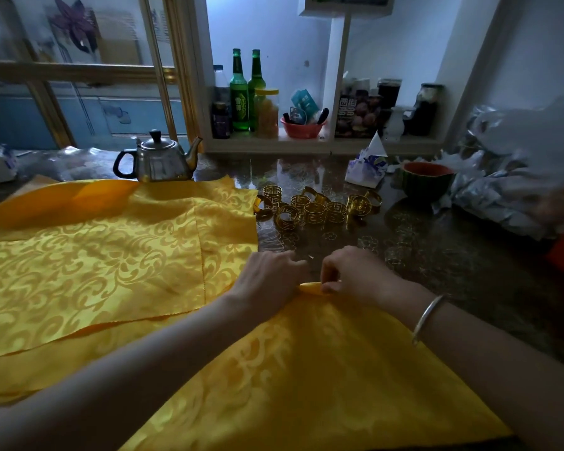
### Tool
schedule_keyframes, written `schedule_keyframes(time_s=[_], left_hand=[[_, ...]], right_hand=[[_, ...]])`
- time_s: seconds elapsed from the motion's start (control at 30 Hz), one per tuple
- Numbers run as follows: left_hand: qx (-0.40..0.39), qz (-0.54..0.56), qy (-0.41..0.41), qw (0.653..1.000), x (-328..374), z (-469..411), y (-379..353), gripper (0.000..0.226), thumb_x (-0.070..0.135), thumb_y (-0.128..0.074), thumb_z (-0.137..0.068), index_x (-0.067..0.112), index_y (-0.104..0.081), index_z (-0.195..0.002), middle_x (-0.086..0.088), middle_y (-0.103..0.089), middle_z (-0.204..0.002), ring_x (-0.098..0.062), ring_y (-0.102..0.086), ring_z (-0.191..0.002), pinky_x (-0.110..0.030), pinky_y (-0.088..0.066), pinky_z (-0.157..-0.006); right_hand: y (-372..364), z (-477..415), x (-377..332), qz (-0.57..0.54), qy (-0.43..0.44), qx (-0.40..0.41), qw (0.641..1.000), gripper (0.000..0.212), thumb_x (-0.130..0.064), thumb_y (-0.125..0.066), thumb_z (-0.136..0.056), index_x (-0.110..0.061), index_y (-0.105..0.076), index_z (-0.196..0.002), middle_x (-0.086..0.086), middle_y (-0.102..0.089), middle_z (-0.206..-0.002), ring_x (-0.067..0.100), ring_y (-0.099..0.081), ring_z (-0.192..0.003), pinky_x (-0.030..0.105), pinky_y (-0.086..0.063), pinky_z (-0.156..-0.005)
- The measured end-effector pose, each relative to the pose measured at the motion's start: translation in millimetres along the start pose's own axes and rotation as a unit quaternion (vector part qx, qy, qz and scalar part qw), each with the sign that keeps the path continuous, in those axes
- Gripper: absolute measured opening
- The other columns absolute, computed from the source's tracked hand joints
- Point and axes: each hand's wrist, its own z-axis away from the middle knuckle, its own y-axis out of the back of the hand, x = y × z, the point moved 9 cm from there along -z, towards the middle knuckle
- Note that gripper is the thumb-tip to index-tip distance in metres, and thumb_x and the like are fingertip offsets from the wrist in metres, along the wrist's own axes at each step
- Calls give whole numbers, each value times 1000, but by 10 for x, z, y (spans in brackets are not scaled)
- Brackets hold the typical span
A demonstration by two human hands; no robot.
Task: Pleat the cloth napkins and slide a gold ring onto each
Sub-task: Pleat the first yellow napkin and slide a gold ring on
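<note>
Dark bench [437,255] is spread with napkins [95,255], none ringed; gold rings [316,208] are heaped beyond. One corner of the nearest napkin [306,369] is pinched by left hand [267,275] and right hand [355,271]: first pleat seemingly begun.

Two hands meet at centre frame: the left hand [267,275] and the right hand [355,275]. Just above them lie roughly ten gold openwork metal rings [314,212], overlapping too much for an exact count. At least three yellow patterned cloth napkins [111,255] are layered at left. Upper centre shows two green glass bottles [239,92] and one steel teapot [160,161].
</note>
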Motion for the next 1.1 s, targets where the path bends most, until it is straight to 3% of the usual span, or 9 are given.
schedule_keyframes(time_s=[0.13,0.3,0.43,0.6,0.73,0.9,1.0,1.1], left_hand=[[-40,101,62,992,-208,25,-57,15,42,-64,-88,29,-71,-93,9,-69,-96,-12,-64,-87,-32,-55,-68],[-76,83,115,987,-366,4,-106,16,43,-70,-83,34,-68,-96,15,-67,-97,-10,-61,-93,-25,-44,-61],[-113,109,111,981,-351,43,-93,19,47,-72,-81,37,-70,-98,17,-68,-98,-8,-61,-93,-26,-48,-66],[-51,-3,22,998,-78,135,62,12,34,-57,-91,31,-63,-101,12,-64,-104,-9,-60,-90,-23,-41,-64],[-45,34,27,998,6,170,18,13,17,-50,-91,25,-59,-97,5,-61,-101,-13,-58,-85,-24,-43,-65],[-69,149,76,983,-155,174,-50,9,28,-68,-86,22,-72,-91,5,-71,-92,-13,-65,-83,-34,-56,-73],[-59,180,101,977,-211,219,-34,10,21,-70,-84,26,-75,-92,8,-71,-89,-10,-65,-81,-30,-54,-69],[-71,139,104,982,-193,244,-29,13,31,-70,-85,36,-74,-96,14,-68,-92,-3,-55,-78,-21,-42,-57]], right_hand=[[5,-29,-73,37,12,4,999,26,-34,-68,-87,-28,-62,-112,-6,-56,-111,14,-49,-108,33,-46,-92],[5,8,-167,64,49,0,997,18,-30,-64,-91,-28,-65,-109,-7,-57,-111,12,-48,-109,30,-46,-89],[42,85,-252,75,70,31,994,17,-27,-63,-91,-26,-60,-108,-6,-53,-110,12,-49,-105,30,-48,-87],[-38,218,-108,-51,27,19,998,14,-24,-68,-88,-27,-59,-98,-8,-52,-105,9,-54,-97,29,-51,-88],[-46,239,-31,-122,0,16,992,10,-30,-68,-87,-27,-62,-94,-7,-53,-106,8,-53,-97,28,-51,-89],[-47,262,-39,-110,-7,21,994,18,-26,-70,-87,-25,-62,-103,-8,-59,-103,7,-55,-92,25,-50,-86],[-7,284,-96,-74,5,35,997,12,-26,-68,-89,-28,-63,-100,-9,-58,-102,9,-56,-93,28,-50,-87],[16,325,-171,-29,20,46,998,9,-25,-65,-90,-26,-61,-99,-8,-56,-103,11,-56,-97,29,-50,-87]])
